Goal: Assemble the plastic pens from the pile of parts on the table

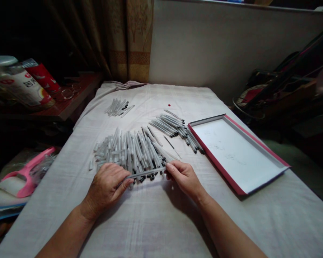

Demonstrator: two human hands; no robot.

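Both of my hands hold one clear pen barrel with a dark tip [146, 173] level above the white cloth. My left hand [107, 188] pinches its left end, and my right hand [183, 177] pinches its right end. Just beyond my fingers lies a big heap of the same pens [129, 148]. A second pile of pens [173, 126] lies farther right, beside a shallow box lid. A small bunch of pens [118, 107] sits farther back on the left.
A white box lid with a red rim [218, 163] lies open on the right of the cloth-covered table [156, 222]. A tiny red bit [169, 105] lies near the back. Jars [21, 84] and a pink tool [27, 173] are at left, bags [280, 86] at right.
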